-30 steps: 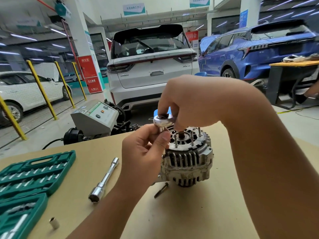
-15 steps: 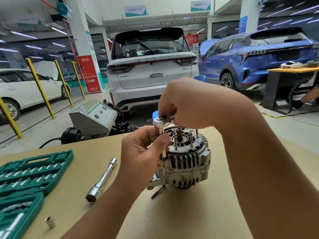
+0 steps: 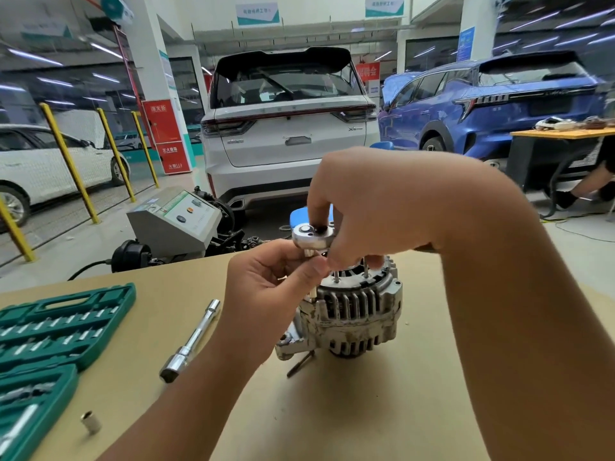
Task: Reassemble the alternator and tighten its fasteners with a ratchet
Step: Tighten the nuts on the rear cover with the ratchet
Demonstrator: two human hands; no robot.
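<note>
Workshop bay with parked cars behind, tan bench (image 3: 332, 410) in front, everything placed off the alternator (image 3: 356, 314) at mid-bench. Far left of it, green socket case (image 3: 50, 331) lying open; nearer the front edge, a loose socket (image 3: 90, 421); between case and alternator, an extension bar (image 3: 189, 341) lying aslant, its wide end toward the camera. Directly left of the alternator and touching its upper left shoulder, left hand (image 3: 276, 294), fingertips pinched on a thin upright shaft, apparently socket or extension over a through-bolt, though thumb and forefinger cover the joint. Above that shaft, ratchet (image 3: 311, 236), its round head level; long axis of the drive running straight down into the housing, handle running rightward into the palm and out of sight. Alternator itself upright on the bench, finned housing facing the camera, bare studs (image 3: 366, 266) standing from its top face. Over its top and right side, right hand (image 3: 366, 207), closed round the ratchet, forefinger curled down on the head; the nearer hand to the handle, so likely the one to swing it, with the left steadying the shaft. Under the housing's lower left, a dark bolt or pin (image 3: 299, 362), hard to identify. Hidden: the fastener being driven, the handle's length, much of the top face. Cut off at right, a second table and a seated person's legs.
</note>
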